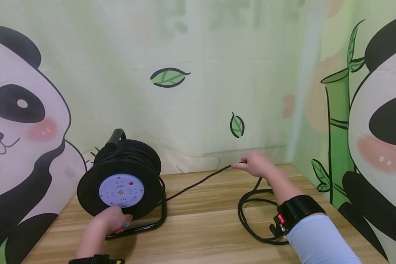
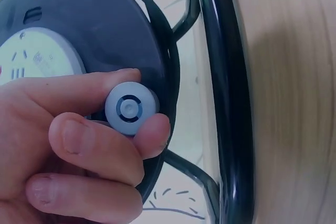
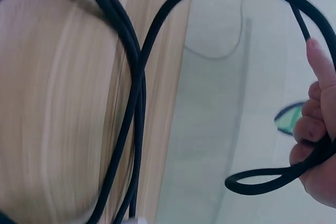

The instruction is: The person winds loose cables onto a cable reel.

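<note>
On my feed the cable reel [image 1: 85, 192] is on the desk [image 1: 198, 227], left of centre, propped on its black tubular stand [image 2: 223, 77], pale socket face [image 1: 117, 192] turned to the head cam. L grip [image 1: 109, 219] is pinched round the small grey knob [image 2: 129, 109] low on the reel; R grip [image 1: 257, 164] is curled round the black cable [image 1: 200, 180], well apart from the reel, w/ a small loop [image 3: 257, 188] poking out beside the fist. Betw reel & R grip the cable runs nearly straight, prob lightly tensioned; more lies in loose coils [image 1: 240, 212] at right.

I judge the reel fairly heavy b/c of all the cable wound on it, so it should sit OK, but a hard sideways yank could skid or tip it. Rigid, not v fragile, tho I'd avoid pushing on the socket face. For lifting: carry handle [image 1: 116, 137] up top. For turning: knob only, held lightly so it can roll in the fingers. Cable's light, bendy but springy, smooth, prob slips under a slack hold; best taken as here, full fist, clear of the coils so nothing snags
</note>
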`<control>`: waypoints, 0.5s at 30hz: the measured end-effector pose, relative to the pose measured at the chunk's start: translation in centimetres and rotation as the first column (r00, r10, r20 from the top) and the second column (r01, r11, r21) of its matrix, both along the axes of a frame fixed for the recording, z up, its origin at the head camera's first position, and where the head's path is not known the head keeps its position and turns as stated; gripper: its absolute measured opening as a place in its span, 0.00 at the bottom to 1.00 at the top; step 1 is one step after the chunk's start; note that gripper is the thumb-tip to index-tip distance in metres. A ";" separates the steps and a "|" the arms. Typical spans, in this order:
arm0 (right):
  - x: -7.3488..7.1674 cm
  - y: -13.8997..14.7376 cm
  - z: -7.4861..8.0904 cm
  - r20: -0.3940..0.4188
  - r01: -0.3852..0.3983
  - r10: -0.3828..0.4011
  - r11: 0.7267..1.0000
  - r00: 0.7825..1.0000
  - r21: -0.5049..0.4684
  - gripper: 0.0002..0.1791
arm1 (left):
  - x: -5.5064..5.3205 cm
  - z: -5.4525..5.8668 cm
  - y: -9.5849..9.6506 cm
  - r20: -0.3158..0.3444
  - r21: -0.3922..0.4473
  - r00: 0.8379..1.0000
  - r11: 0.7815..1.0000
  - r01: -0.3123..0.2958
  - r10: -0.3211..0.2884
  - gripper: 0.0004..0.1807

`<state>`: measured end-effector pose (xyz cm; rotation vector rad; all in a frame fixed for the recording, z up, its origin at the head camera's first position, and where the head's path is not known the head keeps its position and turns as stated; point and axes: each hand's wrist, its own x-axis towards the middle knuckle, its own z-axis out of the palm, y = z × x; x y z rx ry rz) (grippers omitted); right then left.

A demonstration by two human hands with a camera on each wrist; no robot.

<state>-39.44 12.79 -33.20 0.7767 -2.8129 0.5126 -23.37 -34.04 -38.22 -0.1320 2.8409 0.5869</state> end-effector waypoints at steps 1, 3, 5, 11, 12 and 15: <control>0.0 -0.5 0.0 -0.010 0.021 -0.021 1.000 1.000 0.005 0.31 | 0.1 0.0 -0.2 0.008 0.009 1.000 1.000 -0.005 0.005 0.22; 0.0 -1.4 0.0 -0.032 0.059 -0.058 0.998 0.998 0.016 0.31 | 0.1 0.0 -0.6 0.021 0.021 0.999 0.999 -0.025 0.024 0.21; 0.0 -2.2 -0.1 -0.050 0.089 -0.088 0.996 0.995 0.023 0.31 | 0.1 0.0 -1.0 0.024 0.029 0.999 0.999 -0.031 0.031 0.20; 0.3 -4.1 -0.3 -0.082 0.166 -0.163 0.986 0.983 0.028 0.32 | 0.1 0.0 -2.2 0.000 0.020 1.000 1.000 -0.003 0.003 0.20; 0.4 -4.4 -0.3 -0.085 0.175 -0.172 0.984 0.981 0.027 0.32 | 0.1 0.0 -2.4 0.002 0.020 1.000 1.000 -0.003 0.003 0.20; 0.5 -5.3 -0.4 -0.090 0.196 -0.195 0.981 0.977 0.007 0.33 | 0.2 0.2 -2.9 0.005 0.028 1.000 1.000 0.000 0.000 0.20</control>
